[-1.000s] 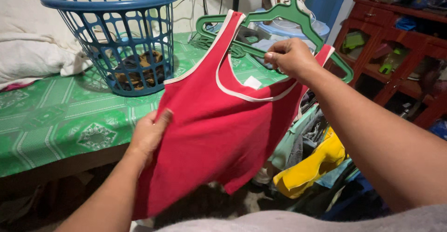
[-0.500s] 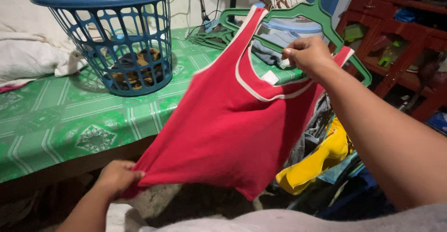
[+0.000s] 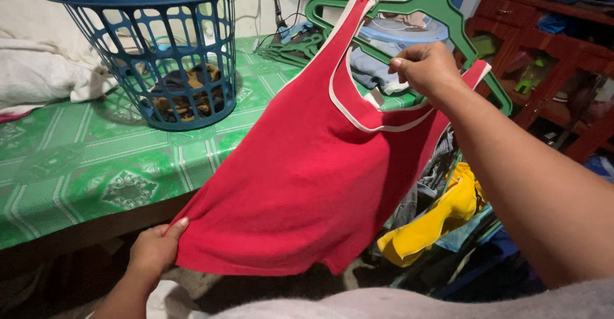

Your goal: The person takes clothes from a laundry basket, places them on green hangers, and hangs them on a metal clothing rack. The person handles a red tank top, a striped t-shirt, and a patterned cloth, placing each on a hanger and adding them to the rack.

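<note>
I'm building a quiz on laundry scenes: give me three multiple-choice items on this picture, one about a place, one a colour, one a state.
1. Where does the blue plastic laundry basket stand?
A. on the green patterned surface
B. on the floor
C. on the red wooden shelf

2. What colour is the trim of the red sleeveless top?
A. black
B. white
C. yellow

3. What is the left hand doing?
A. resting flat on the surface
B. gripping the basket
C. pinching the top's lower corner

Answers: 1 A, the basket sits on the green surface; 2 B, white edging lines neck and armholes; 3 C, its fingers hold the hem while the right hand holds the green plastic hanger.
</note>
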